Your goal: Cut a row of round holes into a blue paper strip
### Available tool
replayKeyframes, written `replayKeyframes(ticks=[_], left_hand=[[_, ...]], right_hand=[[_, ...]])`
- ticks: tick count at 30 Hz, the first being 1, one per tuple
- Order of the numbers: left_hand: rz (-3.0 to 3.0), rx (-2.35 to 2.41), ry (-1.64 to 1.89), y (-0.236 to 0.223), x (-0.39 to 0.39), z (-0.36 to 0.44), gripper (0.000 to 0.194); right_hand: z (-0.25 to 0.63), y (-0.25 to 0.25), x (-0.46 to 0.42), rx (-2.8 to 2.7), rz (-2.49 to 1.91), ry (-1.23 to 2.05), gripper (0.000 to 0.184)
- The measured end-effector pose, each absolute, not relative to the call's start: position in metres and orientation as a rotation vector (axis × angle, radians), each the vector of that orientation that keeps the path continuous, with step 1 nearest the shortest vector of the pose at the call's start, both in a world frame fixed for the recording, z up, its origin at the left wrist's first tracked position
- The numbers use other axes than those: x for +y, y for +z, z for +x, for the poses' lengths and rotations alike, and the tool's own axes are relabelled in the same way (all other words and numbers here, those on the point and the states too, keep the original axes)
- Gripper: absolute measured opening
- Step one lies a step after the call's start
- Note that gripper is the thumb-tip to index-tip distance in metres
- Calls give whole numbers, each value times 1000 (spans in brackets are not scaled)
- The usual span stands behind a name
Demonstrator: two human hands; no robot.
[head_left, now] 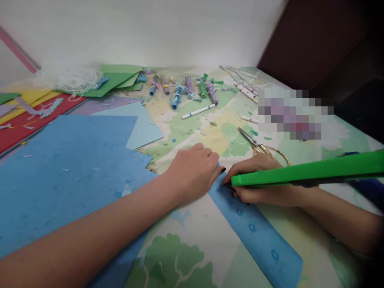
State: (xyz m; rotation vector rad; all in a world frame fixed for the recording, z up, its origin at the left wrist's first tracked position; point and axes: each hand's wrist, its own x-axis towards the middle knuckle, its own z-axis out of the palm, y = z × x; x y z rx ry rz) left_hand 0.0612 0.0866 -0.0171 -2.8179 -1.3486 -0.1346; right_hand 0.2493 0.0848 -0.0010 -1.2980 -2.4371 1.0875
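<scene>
Across the table in front of me slants a blue paper strip (pixel 262 240) with a row of small dark rings on it. My left hand (pixel 196 172) is closed at the strip's far end, fingers curled and thumb pressing on the paper. Beside it, my right hand (pixel 261 180) is pinched over the strip around a long green pen-like stick (pixel 306 170), which runs back to the right edge of view. The stick's tip is hidden near the fingertips. Gold-handled scissors (pixel 264 148) lie just beyond my right hand.
Large blue sheets (pixel 75 168) cover the left side, with red paper (pixel 39 116), green paper (pixel 117 80) and white string (pixel 72 78) behind. Several curled paper rolls (pixel 177 96), a white marker (pixel 198 111) and paper scraps lie farther back. A blurred patch (pixel 291 116) hides something at right.
</scene>
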Motion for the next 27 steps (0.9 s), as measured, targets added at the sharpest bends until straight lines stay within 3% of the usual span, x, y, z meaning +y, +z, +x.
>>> replayKeyframes(ticks=[4,9,13,27], left_hand=[[-2830,-1448,-153,-16,81,60,32],[-2782,-1605,-128,-12,71,59,33],[-2754,-1683,2,-5,67,59,32],[-2773,-1792,58,-2,84,52,44]], right_hand=[[247,7,79,-2100,-1358,1531,19],[247,6,71,-1672,-1286,1664,10],[246,2,67,-1724,-1151,1863,11],[254,-10,82,-1882,-1144,1884,18]])
